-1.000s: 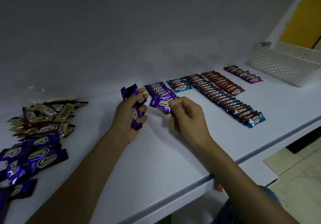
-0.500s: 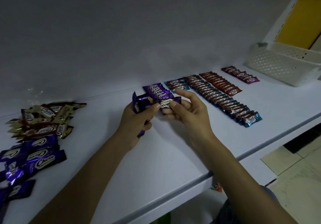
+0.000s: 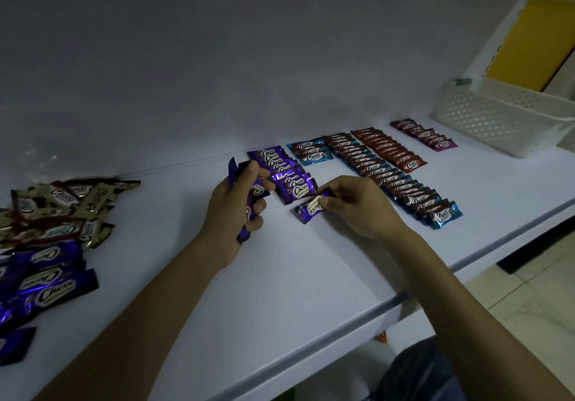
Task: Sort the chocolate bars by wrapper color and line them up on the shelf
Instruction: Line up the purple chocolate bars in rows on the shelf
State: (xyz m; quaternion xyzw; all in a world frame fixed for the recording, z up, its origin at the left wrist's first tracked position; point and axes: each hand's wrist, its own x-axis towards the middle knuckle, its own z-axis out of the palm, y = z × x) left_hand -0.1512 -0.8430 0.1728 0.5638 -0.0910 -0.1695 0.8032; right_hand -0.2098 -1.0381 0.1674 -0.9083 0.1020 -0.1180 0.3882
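This looks like a shop. The goods lie on a long white shelf [image 3: 280, 276] with a plain back panel [image 3: 217, 58], not on a home table. Many identical chocolate bars [image 3: 367, 159] lie in tidy rows by wrapper colour toward its right end. At the right edge stands a white perforated basket [image 3: 485, 120] beside a white upright [image 3: 510, 27] — and below the front edge there is a tiled floor [image 3: 529, 301].

Purple bars [image 3: 281, 172], white perforated basket [image 3: 485, 117]

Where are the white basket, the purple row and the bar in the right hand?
white basket [image 3: 479, 120], head view, front wall.
purple row [image 3: 284, 172], head view, a middle wrapper.
purple bar [image 3: 308, 209], head view, its white label.
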